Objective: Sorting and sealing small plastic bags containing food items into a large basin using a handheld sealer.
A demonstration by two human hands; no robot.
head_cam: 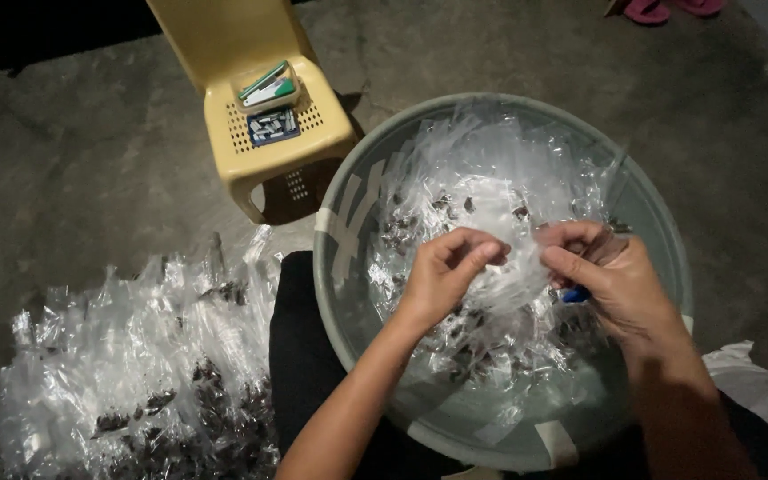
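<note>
Over the basin middle, I see my left hand and right hand pinching a clear bag taut, perhaps for sealing.

blue object mostly hidden, bag pile cropped

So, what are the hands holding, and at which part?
Both hands, left and right, pinch one small clear plastic bag at its top edge, above the basin. The right also holds something blue.
</note>
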